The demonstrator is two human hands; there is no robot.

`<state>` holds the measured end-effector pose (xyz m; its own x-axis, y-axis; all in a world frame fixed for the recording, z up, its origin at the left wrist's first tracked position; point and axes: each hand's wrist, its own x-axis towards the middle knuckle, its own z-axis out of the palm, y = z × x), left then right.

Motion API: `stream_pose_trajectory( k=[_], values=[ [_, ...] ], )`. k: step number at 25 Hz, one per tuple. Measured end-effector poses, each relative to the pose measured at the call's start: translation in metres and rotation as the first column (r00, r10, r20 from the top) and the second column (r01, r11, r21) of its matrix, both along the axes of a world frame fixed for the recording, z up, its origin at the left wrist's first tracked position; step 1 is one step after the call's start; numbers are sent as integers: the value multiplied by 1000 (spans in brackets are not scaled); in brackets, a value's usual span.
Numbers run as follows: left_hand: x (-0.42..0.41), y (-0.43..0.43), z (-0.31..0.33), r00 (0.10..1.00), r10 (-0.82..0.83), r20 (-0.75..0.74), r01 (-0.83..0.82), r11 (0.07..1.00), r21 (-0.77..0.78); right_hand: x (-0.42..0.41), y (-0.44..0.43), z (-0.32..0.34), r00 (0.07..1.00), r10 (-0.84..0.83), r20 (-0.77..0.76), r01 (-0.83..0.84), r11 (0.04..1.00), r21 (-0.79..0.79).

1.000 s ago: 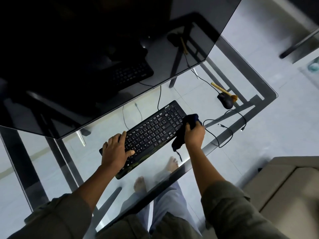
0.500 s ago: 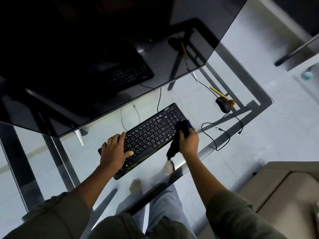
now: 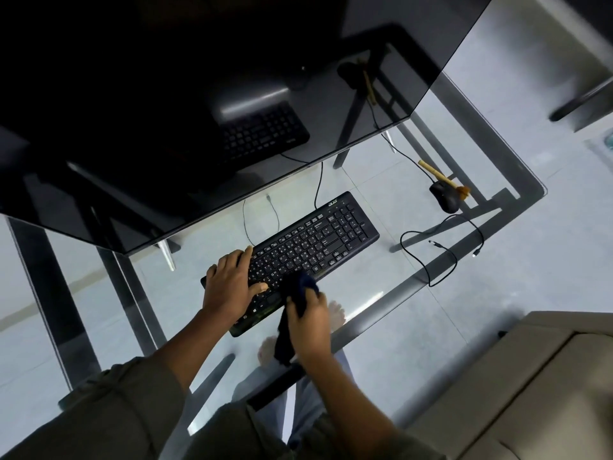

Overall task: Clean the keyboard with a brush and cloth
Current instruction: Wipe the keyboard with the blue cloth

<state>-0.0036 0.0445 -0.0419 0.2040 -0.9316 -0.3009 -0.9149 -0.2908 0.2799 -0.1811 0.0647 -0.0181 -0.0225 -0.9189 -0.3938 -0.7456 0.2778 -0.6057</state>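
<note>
A black keyboard [image 3: 318, 240] lies slantwise on the glass desk [image 3: 391, 303]. My left hand [image 3: 229, 287] rests flat on the keyboard's left end, fingers spread over the keys. My right hand [image 3: 310, 322] grips a dark blue cloth [image 3: 298, 287] and presses its bunched end onto the keys near the keyboard's front middle; the cloth's tail hangs down below my hand. A wooden-handled brush [image 3: 442, 179] lies at the far right of the desk, leaning on a black mouse [image 3: 446, 197].
A big dark monitor [image 3: 199, 94] overhangs the desk behind the keyboard. A loose black cable [image 3: 431, 257] curls to the right of the keyboard. A beige sofa [image 3: 530, 386] stands at the lower right. My feet show through the glass.
My right hand has swept the cloth leftward along the keyboard, from its right end to the front middle. My left hand has stayed on the left end.
</note>
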Motion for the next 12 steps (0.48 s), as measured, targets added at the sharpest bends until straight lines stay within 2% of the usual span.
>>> stream_pose_trajectory(
  k=[3,5,8,10,12],
  values=[
    [-1,0,0,1000,1,0,-1,1000,-5,-35,-57,-7,980,-198,-32,198,980,-16],
    [-1,-1,0,1000,-3,-1,3,1000,0,-37,-63,-4,977,-209,-41,208,978,-36],
    [-1,0,-1,1000,-3,1,3,1000,5,-11,-12,4,997,53,-54,-54,998,-17],
    [-1,0,-1,1000,-5,2,5,1000,-1,-7,10,7,976,217,-24,-217,976,1],
    [1,0,-2,1000,-17,5,17,1000,6,-17,-14,3,983,180,-30,-180,984,12]
  ],
)
